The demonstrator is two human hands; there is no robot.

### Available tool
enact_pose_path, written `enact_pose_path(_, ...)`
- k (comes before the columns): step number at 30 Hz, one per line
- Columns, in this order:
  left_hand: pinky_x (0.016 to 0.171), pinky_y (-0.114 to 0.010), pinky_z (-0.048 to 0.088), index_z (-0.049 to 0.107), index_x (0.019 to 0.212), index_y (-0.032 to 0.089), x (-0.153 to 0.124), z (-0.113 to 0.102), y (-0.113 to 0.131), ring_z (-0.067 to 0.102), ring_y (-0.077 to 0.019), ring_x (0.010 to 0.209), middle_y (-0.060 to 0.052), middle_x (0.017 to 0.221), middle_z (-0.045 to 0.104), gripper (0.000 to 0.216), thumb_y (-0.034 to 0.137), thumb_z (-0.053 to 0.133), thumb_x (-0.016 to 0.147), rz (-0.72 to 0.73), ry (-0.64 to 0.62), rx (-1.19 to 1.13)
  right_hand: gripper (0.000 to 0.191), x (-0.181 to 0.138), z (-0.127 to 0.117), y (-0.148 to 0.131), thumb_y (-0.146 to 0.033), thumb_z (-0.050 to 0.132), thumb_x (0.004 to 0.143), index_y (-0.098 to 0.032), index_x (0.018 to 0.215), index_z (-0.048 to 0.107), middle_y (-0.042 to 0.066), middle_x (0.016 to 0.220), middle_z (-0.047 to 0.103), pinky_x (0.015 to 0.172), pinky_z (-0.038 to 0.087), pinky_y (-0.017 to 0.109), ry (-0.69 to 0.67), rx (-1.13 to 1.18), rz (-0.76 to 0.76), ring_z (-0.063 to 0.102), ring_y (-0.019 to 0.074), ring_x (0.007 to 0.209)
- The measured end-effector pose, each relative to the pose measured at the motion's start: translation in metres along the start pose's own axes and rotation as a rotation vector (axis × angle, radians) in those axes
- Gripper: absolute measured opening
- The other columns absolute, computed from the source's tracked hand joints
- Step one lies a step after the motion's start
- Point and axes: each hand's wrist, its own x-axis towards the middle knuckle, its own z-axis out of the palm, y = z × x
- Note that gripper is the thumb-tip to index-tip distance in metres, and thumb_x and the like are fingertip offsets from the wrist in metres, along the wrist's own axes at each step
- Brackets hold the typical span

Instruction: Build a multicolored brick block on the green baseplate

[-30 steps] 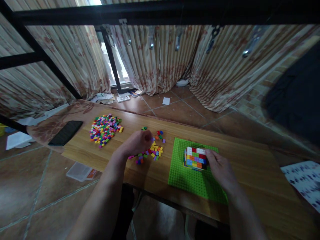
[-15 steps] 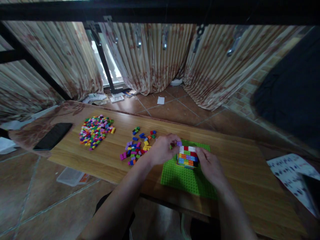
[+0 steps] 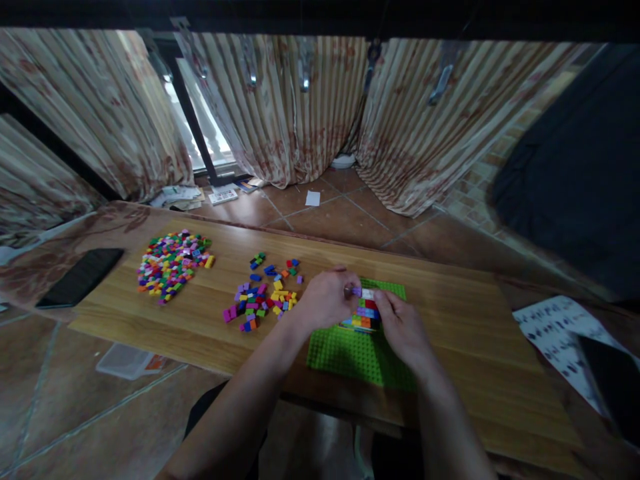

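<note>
A block of many-coloured toy bricks point(image 3: 366, 315) stands on a green studded baseplate point(image 3: 360, 357). My left hand point(image 3: 330, 297) pinches a small purple brick point(image 3: 356, 292) at the far left corner of the block's top. The fingertips cover part of that brick and of the block. At the block's right side my right hand point(image 3: 400, 323) presses with thumb and fingers closed against it. Left of my left hand, loose bricks point(image 3: 257, 303) of several colours lie scattered.
A dense pile of small bricks point(image 3: 173, 263) lies farther left on the wooden table point(image 3: 465, 347). Beyond it is a black phone-like slab point(image 3: 80, 277). A printed sheet point(image 3: 555, 340) and a dark device point(image 3: 600, 373) are at the right. Curtains point(image 3: 300, 120) hang behind.
My left hand has brought the purple brick from beside the block onto its top left corner. My right hand stays at the block's side. The whole view has shifted slightly.
</note>
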Motion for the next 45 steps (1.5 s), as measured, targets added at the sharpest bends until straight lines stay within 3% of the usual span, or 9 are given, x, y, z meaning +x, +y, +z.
enact_pose_path(8, 0.062, -0.021, 0.044, 0.072, 0.08, 0.017, 0.003, 0.005, -0.006, 0.058, -0.0122, 0.068, -0.001, 0.075, 0.064, 0.014, 0.017, 0.06, 0.073, -0.107, 0.0, -0.148, 0.054, 0.001, 0.008, -0.011, -0.063, 0.046, 0.086, -0.018, 0.104, 0.071, 0.009, 0.092, 0.074, 0.073, 0.046, 0.034, 0.039, -0.031, 0.067, 0.066, 0.0258, 0.084)
enact_pose_path(19, 0.053, -0.018, 0.038, 0.074, 0.076, 0.013, 0.006, 0.013, -0.015, 0.049, -0.0078, 0.056, 0.002, 0.062, 0.06, 0.012, 0.016, 0.065, 0.068, -0.21, 0.002, -0.444, 0.048, 0.004, 0.016, -0.014, -0.059, 0.054, 0.08, -0.019, 0.098, 0.074, 0.008, 0.084, 0.075, 0.07, 0.049, 0.033, 0.113, 0.042, 0.173, 0.068, 0.0241, 0.077)
enact_pose_path(27, 0.057, -0.019, 0.042, 0.076, 0.076, 0.012, 0.007, 0.015, -0.019, 0.053, -0.0082, 0.057, 0.001, 0.065, 0.066, 0.014, 0.014, 0.069, 0.064, -0.309, -0.024, -0.618, 0.043, 0.005, 0.026, -0.014, -0.053, 0.055, 0.077, -0.018, 0.091, 0.074, 0.009, 0.081, 0.075, 0.064, 0.049, 0.032, 0.202, 0.067, 0.194, 0.068, 0.0257, 0.074)
enact_pose_path(37, 0.06, -0.019, 0.044, 0.075, 0.086, 0.011, 0.001, 0.024, -0.025, 0.054, -0.0079, 0.062, 0.0, 0.071, 0.066, 0.019, 0.015, 0.07, 0.069, -0.24, -0.011, -0.687, 0.039, 0.006, 0.028, -0.016, -0.053, 0.056, 0.076, -0.019, 0.087, 0.073, 0.008, 0.081, 0.074, 0.069, 0.049, 0.034, 0.193, 0.099, 0.266, 0.068, 0.0268, 0.078)
enact_pose_path(41, 0.064, -0.02, 0.046, 0.072, 0.101, 0.012, -0.01, 0.012, -0.028, 0.057, -0.0095, 0.068, -0.004, 0.088, 0.07, 0.029, 0.02, 0.068, 0.073, -0.238, 0.045, -0.625, 0.047, 0.004, 0.024, -0.01, -0.061, 0.057, 0.076, -0.018, 0.088, 0.074, 0.007, 0.083, 0.074, 0.07, 0.049, 0.033, 0.163, 0.216, 0.248, 0.067, 0.0249, 0.078)
enact_pose_path(45, 0.072, -0.023, 0.048, 0.072, 0.093, 0.012, -0.017, -0.011, -0.045, 0.061, -0.0131, 0.076, -0.004, 0.085, 0.071, 0.021, 0.022, 0.065, 0.075, -0.232, 0.199, -0.625, 0.053, 0.004, 0.022, 0.001, -0.065, 0.056, 0.077, -0.017, 0.09, 0.074, 0.006, 0.083, 0.075, 0.068, 0.05, 0.031, 0.22, 0.403, 0.279, 0.067, 0.0224, 0.075)
